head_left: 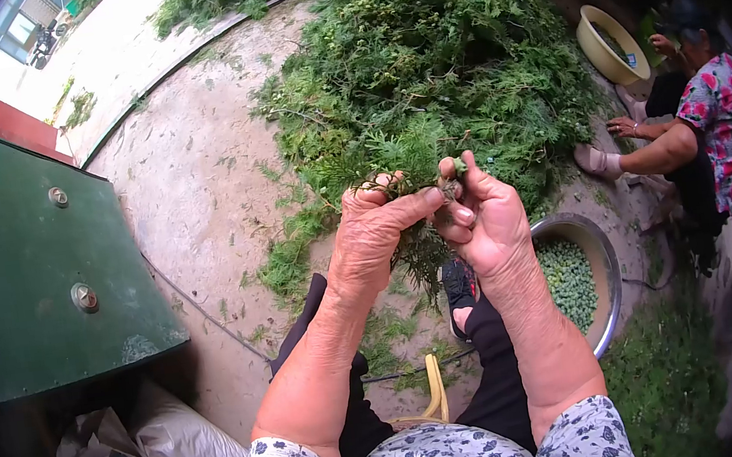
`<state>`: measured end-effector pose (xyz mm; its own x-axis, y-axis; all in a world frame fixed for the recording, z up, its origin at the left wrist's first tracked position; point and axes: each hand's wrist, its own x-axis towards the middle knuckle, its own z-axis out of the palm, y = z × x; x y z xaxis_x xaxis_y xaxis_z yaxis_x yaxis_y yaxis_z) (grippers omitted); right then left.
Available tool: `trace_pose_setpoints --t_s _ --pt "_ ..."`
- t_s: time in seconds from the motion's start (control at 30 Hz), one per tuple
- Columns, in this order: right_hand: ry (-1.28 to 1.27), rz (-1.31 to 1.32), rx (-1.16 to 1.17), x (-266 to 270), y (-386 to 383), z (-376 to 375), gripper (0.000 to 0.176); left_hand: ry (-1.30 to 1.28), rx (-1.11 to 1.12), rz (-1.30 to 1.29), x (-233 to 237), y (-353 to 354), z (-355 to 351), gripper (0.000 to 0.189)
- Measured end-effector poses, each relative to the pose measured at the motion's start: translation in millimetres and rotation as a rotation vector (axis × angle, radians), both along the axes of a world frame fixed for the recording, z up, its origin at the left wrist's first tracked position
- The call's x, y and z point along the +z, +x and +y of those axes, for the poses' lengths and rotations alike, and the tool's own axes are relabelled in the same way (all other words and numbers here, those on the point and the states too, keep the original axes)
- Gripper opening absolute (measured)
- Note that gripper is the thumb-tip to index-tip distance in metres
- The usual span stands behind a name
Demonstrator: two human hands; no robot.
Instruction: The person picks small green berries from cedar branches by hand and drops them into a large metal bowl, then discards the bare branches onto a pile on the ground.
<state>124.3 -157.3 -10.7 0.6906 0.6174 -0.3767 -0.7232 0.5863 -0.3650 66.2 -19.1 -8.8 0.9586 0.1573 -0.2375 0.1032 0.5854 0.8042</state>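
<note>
My left hand (371, 232) is closed around a leafy evergreen sprig (420, 254), whose flat green fronds hang below the fingers and stick out above them. Beside it, my right hand (495, 222) has its fingers curled in, with a small green cone (461, 165) pinched between thumb and fingertip. Both hands nearly meet in front of my knees. A metal basin (608, 255) stands by my right forearm and holds many small green cones (567, 284). Ahead of my hands rises a large heap of cut evergreen branches (417, 49).
At the right sits another person (716, 117) near a cream-coloured tub (596, 54). A green metal panel (42, 268) is on the left, with white sacks (181, 434) below it. A dark cable (203, 312) crosses the concrete floor (185, 168). Loose green bits (667, 374) litter the ground.
</note>
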Motion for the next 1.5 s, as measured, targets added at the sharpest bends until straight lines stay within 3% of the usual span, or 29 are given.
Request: trace_pose_setpoints --t_s 0.03,0.17,0.37,0.53,0.57,0.63,0.7,0.73,0.77,0.83,0.87,0.97,1.1,1.17,1.2,1.23,1.4,1.5 --pt "0.101 0.041 0.0 -3 7 -3 0.026 0.023 0.038 -0.052 -2 0 1 0.009" --pt "-0.051 -0.175 -0.146 19 12 0 0.024 0.026 0.068 -0.024 2 -1 -1 0.009" --pt "0.022 -0.38 -0.121 7 18 -7 0.013 0.374 -0.001 -0.017 3 -3 7 0.018" --pt "-0.138 -0.407 -0.177 24 9 0 0.015 0.682 0.049 -0.012 -18 0 12 0.016" --pt "-0.012 -0.447 -0.116 18 9 -1 0.017 0.683 0.05 -0.012 -19 -1 12 0.016" --pt "0.113 -0.487 -0.052 16 6 -2 0.018 0.951 0.069 0.052 -12 -3 11 0.015" --pt "-0.175 -0.86 0.294 27 -2 -3 0.018 1.101 0.119 0.011 -12 -6 10 0.015" --pt "-0.34 -0.971 0.313 40 -15 6 0.018 1.25 0.17 -0.032 -12 -7 9 0.016" --pt "-0.401 -1.119 0.311 41 -18 11 0.019 1.25 0.169 -0.032 -13 -6 7 0.016" --pt "-0.528 -0.77 0.195 44 -22 17 0.019 1.146 0.288 -0.09 -14 -4 2 0.017" --pt "-0.581 -0.764 0.083 39 -17 17 0.02 1.295 0.243 0.001 -9 -5 2 0.015" --pt "-0.727 -0.772 -0.099 25 -3 13 0.021 1.238 0.371 -0.137 -19 -2 0 0.015" --pt "-0.911 -1.017 -0.118 24 -4 13 0.02 1.332 0.338 -0.13 -4 -4 -2 0.016" --pt "-0.806 -1.538 -0.242 19 -2 18 0.02 1.456 0.273 -0.172 -6 -4 -2 0.016" --pt "-0.849 -1.25 -0.063 30 -10 18 0.021 1.456 0.271 -0.173 -7 -4 -2 0.016" --pt "-0.85 -1.25 -0.065 26 -9 18 0.021 1.475 0.294 -0.216 -8 -4 -2 0.015" --pt "-1.018 -1.556 -0.162 12 -7 15 0.019 1.434 0.276 -0.253 -10 -6 0 0.016" --pt "-1.096 -1.647 -0.232 12 -17 21 0.016 1.235 0.231 -0.141 -11 -6 0 0.017"
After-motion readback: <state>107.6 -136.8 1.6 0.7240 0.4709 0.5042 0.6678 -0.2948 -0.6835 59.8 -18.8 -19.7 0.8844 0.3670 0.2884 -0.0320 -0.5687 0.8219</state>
